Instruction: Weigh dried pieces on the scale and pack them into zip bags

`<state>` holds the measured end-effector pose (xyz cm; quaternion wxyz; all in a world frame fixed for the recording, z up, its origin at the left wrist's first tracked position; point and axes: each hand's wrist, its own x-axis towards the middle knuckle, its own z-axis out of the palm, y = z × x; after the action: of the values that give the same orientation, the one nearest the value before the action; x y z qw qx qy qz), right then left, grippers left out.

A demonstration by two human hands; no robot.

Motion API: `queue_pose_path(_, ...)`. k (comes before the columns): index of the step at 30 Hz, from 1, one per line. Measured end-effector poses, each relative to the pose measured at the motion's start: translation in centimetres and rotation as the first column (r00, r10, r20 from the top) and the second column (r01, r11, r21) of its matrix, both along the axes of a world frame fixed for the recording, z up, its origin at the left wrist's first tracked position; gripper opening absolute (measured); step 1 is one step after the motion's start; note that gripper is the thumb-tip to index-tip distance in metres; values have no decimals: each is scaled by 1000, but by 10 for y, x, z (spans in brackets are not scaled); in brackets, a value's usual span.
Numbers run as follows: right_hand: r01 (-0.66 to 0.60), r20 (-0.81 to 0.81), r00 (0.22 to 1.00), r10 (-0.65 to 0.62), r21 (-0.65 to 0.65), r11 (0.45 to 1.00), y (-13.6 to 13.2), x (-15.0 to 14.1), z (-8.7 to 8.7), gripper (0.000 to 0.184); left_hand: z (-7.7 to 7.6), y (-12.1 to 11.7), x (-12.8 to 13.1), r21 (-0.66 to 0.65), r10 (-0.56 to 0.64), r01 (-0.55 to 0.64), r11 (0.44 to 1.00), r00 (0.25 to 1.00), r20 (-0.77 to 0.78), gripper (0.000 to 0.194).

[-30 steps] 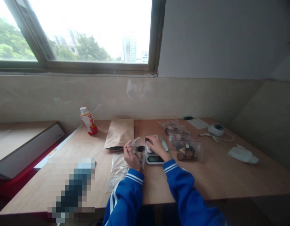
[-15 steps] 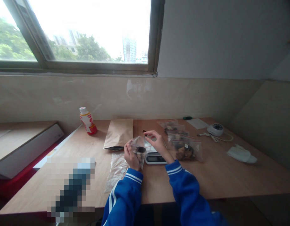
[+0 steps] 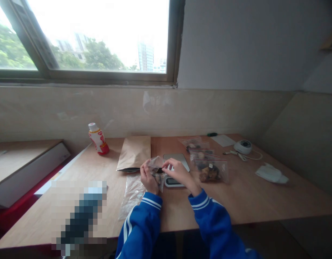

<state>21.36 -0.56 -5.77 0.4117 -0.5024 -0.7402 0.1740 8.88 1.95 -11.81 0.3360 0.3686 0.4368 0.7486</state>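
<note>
My left hand [image 3: 149, 178] is closed around the side of a clear zip bag [image 3: 155, 162], holding it upright and tilted, with dark and brown dried pieces inside. At the bag's mouth is my right hand [image 3: 176, 171], its thumb and fingertips pinched together at a small dark dried piece [image 3: 159, 170]. Where that piece ends and the bag's contents begin is hard to make out. Just behind and under my right hand sits a kitchen scale [image 3: 183, 158] with a metal plate and a display at its front. Under my left forearm lies a flat clear plastic bag [image 3: 130, 196].
Several filled zip bags [image 3: 213, 172] stand right of the scale. Behind the left hand lies a brown paper pouch [image 3: 135, 153]. A red-and-white bottle [image 3: 98, 138] is at the back left. Toward the right are a white camera-like device [image 3: 242, 146] with cable and a crumpled white tissue [image 3: 272, 173].
My right hand has come down and toward the left, from above the scale to the bag's mouth, bringing the small dark piece. More of the scale's plate shows. The view has shifted slightly.
</note>
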Motion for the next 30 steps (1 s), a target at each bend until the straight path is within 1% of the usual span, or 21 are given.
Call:
queue_pose_path(4,-37,-83,996,36,-14,999,-1,0,3,6,0,0,0,-5,25,-25,1000,1000,-19,40)
queue_pose_path(8,-88,-175,981,81,-33,996,-4,-7,-2,24,2,0,0,-15,30,-30,999,1000,3,40)
queue_pose_path(10,-92,-205,975,82,-36,995,-7,-12,-6,30,3,-1,0,-21,39,-39,999,999,2,41)
queue_pose_path(13,-60,-199,978,58,-3,998,-10,-15,-6,32,4,-2,0,-25,53,-53,998,998,-17,41)
queue_pose_path(15,-39,-189,981,44,33,999,-11,-12,-1,31,4,-2,0,-31,46,-47,998,999,-14,40)
queue_pose_path(16,-15,-191,981,25,56,998,-10,-11,3,30,4,-2,0,-30,39,-39,999,999,-6,40)
queue_pose_path(19,120,-241,967,-83,144,982,-5,-9,14,23,3,-2,0,-6,15,-14,1000,1000,18,39)
queue_pose_path(20,141,-252,963,-97,164,976,-3,-10,17,21,4,-2,0,9,-3,3,1000,1000,29,38)
queue_pose_path(21,133,-252,964,-86,176,975,-1,-11,18,18,4,-2,0,23,-27,26,999,999,44,38)
queue_pose_path(23,73,-237,971,-28,183,980,1,-14,18,18,6,-2,-1,35,-77,75,997,994,82,37)
queue_pose_path(25,38,-239,971,9,190,981,1,-13,14,21,8,0,-3,20,-133,132,991,983,127,38)
queue_pose_path(27,66,-281,960,-6,205,977,-1,-6,10,27,9,2,-4,-7,-193,198,980,965,178,38)
queue_pose_path(29,78,-333,943,-13,182,980,-5,5,8,29,10,4,-5,-33,-289,305,952,928,233,39)
queue_pose_path(30,55,-352,936,0,147,988,-8,11,8,28,10,4,-5,-48,-361,385,922,897,255,39)
